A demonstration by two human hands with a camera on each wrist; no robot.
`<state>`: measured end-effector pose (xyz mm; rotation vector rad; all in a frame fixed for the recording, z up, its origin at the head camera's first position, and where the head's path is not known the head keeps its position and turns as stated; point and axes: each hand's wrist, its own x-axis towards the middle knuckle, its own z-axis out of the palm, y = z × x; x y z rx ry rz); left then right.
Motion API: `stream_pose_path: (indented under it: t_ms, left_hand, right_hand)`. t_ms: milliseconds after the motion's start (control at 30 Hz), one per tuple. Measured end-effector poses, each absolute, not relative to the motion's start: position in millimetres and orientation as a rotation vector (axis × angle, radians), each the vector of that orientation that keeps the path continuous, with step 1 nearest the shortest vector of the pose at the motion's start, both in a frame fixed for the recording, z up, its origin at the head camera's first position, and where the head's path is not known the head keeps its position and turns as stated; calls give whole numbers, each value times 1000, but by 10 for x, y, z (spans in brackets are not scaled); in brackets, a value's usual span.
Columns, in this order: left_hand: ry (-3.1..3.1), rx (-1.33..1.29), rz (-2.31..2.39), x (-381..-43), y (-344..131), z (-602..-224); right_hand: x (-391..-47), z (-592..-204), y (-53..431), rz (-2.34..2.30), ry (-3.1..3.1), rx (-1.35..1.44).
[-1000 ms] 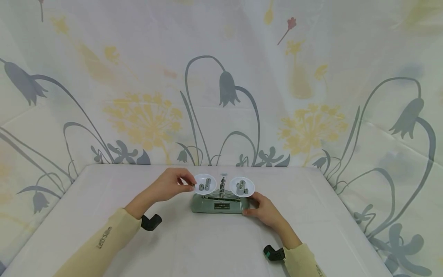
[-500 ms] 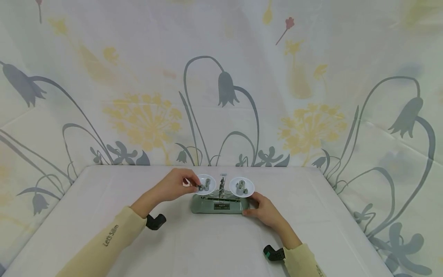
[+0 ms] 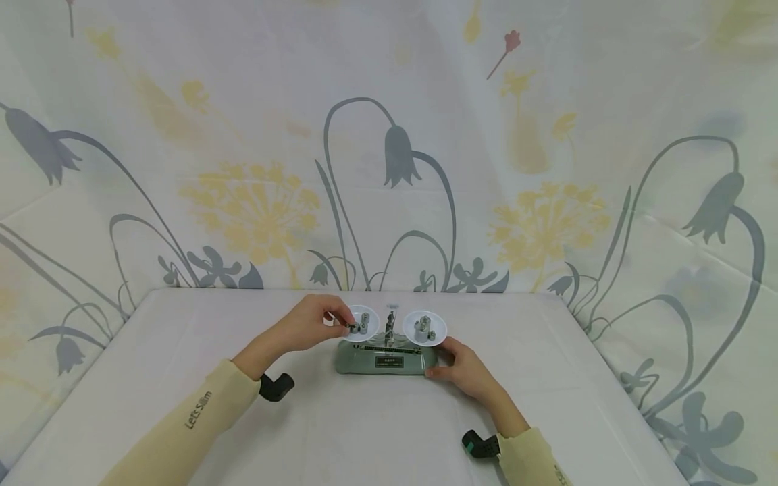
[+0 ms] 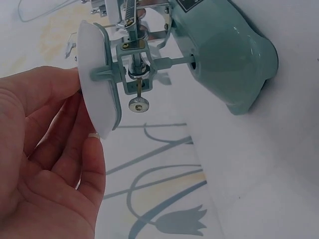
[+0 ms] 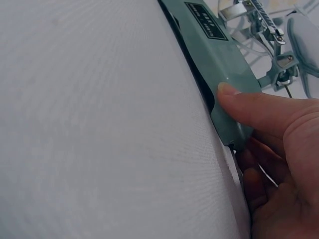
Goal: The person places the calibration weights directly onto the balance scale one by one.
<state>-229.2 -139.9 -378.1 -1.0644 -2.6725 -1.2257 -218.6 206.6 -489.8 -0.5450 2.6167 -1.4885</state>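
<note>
A green balance scale (image 3: pixel 358 362) stands on the table with two white pans. The left pan (image 3: pixel 373 329) bears several small metal weights (image 3: pixel 364 327); a taller weight and smaller ones (image 3: pixel 422 329) sit in the right pan (image 3: pixel 439 324). My left hand (image 3: pixel 308 325) pinches a tiny weight at the near-left rim of the left pan, beside the others. In the left wrist view the pan (image 4: pixel 92 79) hides the fingertips. My right hand (image 3: pixel 463 368) grips the right end of the base, thumb on its front (image 5: pixel 234 64) and fingers behind.
A white cloth covers the table (image 3: pixel 377 432). A flower-printed curtain (image 3: pixel 273 135) hangs right behind it. An adjusting nut (image 4: pixel 138 104) sticks out under the left end of the beam. Each wrist wears a black camera (image 3: pixel 276 387).
My left hand has moved slightly right, bringing the small weight from outside the left pan's edge to over the pan next to the other weights. The right hand keeps its grip.
</note>
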Motion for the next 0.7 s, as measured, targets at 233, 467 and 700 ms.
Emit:
stream_pose_path:
  t_ms: [233, 467, 700]
  left_hand:
    - [-2693, -1045, -1210, -2295, -1396, -3779]
    - [-2685, -1047, -1224, -2300, -1407, -3794]
    - [-2667, -1029, -1231, -2306, -1443, -3820]
  right_hand:
    - [-2200, -4918, 2071, -1494, 2605, -538]
    - [-2180, -4911, 2047, -1503, 2612, -522]
    - [-2167, -4916, 2017, -1526, 2634, -502]
